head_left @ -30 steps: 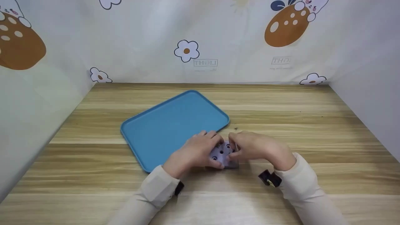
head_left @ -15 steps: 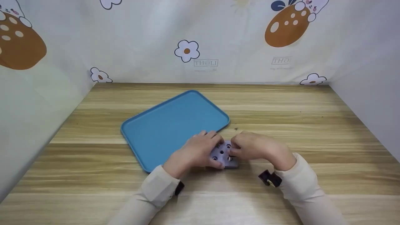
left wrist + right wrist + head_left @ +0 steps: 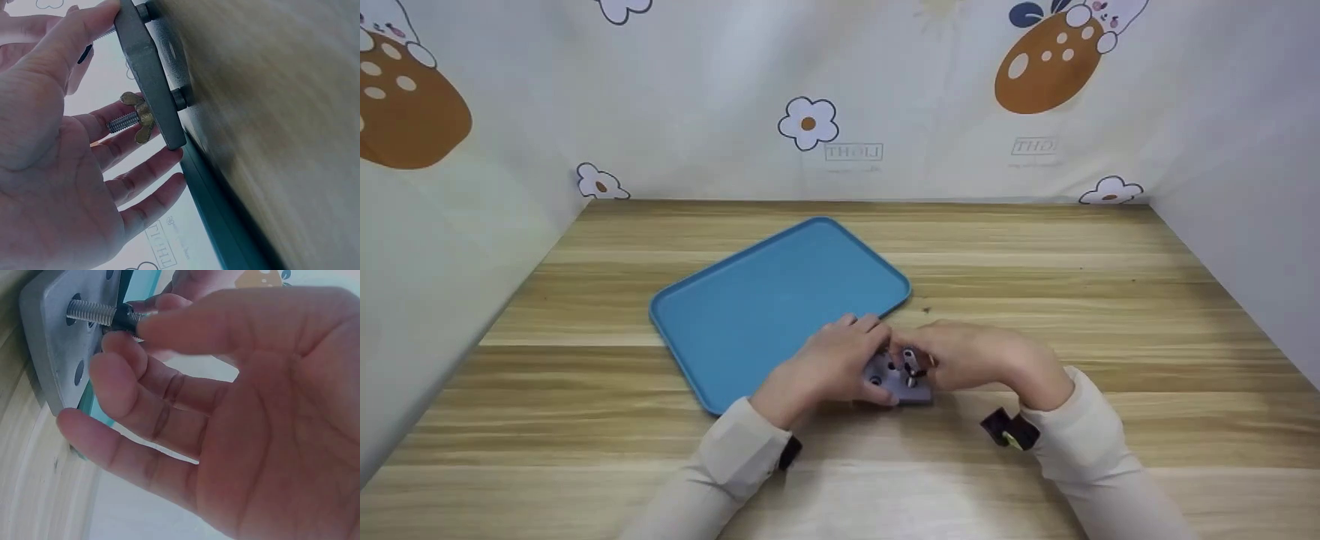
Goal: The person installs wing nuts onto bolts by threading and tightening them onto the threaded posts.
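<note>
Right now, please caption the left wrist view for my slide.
Left hand holds a metal plate bearing a bolt and wing nut.

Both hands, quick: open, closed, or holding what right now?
Left hand: closed, holding the grey metal plate by its edges.
Right hand: closed, pinching the black nut on a threaded bolt.

Before us, the head camera looks forward and down from above and behind the gray metal plate (image 3: 915, 394), far enough back to span the blue tray (image 3: 780, 300). Close on the plate's left, one wrist camera looks along its edge (image 3: 151, 79); close on its right, another faces its holes (image 3: 79, 373). Both wrist views, turned sideways, share plate and tray rim.
</note>
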The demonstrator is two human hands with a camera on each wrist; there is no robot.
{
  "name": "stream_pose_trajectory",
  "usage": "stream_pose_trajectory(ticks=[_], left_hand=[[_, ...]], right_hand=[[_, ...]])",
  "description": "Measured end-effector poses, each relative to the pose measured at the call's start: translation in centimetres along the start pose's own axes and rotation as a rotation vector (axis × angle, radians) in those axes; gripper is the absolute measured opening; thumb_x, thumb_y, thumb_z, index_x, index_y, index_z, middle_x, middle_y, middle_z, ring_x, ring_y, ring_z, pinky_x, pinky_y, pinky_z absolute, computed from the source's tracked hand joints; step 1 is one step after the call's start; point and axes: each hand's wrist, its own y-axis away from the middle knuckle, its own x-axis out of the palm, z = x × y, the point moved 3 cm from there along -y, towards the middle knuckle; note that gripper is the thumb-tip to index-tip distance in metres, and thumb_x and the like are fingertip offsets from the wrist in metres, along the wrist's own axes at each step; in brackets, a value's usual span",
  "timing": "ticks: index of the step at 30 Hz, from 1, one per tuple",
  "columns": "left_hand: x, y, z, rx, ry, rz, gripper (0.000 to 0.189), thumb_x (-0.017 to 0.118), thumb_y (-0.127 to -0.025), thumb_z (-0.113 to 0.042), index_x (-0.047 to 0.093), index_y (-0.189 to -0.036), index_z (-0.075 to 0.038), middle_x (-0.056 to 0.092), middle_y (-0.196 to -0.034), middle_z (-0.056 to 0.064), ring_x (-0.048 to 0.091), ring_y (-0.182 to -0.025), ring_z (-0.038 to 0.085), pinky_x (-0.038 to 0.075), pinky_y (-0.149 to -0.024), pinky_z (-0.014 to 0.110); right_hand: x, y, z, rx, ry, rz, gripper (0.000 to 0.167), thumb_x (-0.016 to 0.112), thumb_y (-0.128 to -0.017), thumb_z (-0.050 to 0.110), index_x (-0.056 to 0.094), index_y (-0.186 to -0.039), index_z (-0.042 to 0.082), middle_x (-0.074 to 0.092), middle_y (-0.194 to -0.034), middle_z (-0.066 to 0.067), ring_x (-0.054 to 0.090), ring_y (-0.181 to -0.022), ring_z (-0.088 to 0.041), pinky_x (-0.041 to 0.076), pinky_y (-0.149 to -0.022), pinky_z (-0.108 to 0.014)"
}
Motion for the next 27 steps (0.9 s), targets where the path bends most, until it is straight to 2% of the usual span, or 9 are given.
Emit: stream_pose_trajectory(ticks=[4,8,16,21,27], left_hand=[[0.0,0.01,0.03,-0.002,0.01,0.001,0.057,0.074,-0.071,-0.052,0.052,-0.108,-0.015,0.054,-0.113,0.002,0.049,-0.096,0.023,0.044,-0.08,0.038],[-0.02,0.03,0.03,-0.01,0.026,0.008,0.059,0.074,-0.071,-0.051,0.053,-0.113,-0.015,0.054,-0.117,0.003,0.049,-0.1,0.024,0.044,-0.084,0.039],[-0.05,0.02,0.03,-0.018,0.06,0.016,0.063,0.075,-0.072,-0.048,0.053,-0.12,-0.014,0.054,-0.12,0.003,0.048,-0.102,0.023,0.043,-0.088,0.039],[-0.05,0.04,0.01,-0.02,0.056,0.018,0.065,0.074,-0.072,-0.049,0.052,-0.121,-0.014,0.053,-0.121,0.004,0.048,-0.101,0.023,0.043,-0.087,0.039],[-0.04,0.01,-0.01,-0.023,0.053,0.026,0.064,0.073,-0.072,-0.05,0.052,-0.121,-0.015,0.052,-0.121,0.003,0.048,-0.101,0.023,0.043,-0.087,0.039]], right_hand=[[0.1,-0.08,-0.04,0.009,0.015,0.012,0.034,0.048,-0.073,-0.014,0.055,-0.094,0.012,0.053,-0.076,-0.005,0.044,-0.07,-0.015,0.037,-0.064,-0.027],[0.13,-0.14,-0.15,0.048,0.01,0.01,0.032,0.054,-0.073,-0.011,0.055,-0.097,0.01,0.055,-0.08,-0.004,0.047,-0.073,-0.015,0.039,-0.066,-0.028],[0.2,-0.12,-0.43,0.196,-0.03,-0.005,0.024,0.068,-0.077,0.012,0.051,-0.094,0.01,0.056,-0.081,-0.002,0.048,-0.073,-0.013,0.04,-0.066,-0.028],[0.22,-0.11,-0.54,0.234,-0.025,-0.001,0.022,0.067,-0.083,0.023,0.052,-0.089,0.008,0.054,-0.077,0.0,0.048,-0.072,-0.013,0.04,-0.063,-0.027],[0.15,-0.12,-0.54,0.239,0.002,0.008,0.021,0.062,-0.087,0.026,0.052,-0.079,0.01,0.051,-0.072,0.002,0.046,-0.066,-0.011,0.037,-0.059,-0.024]])
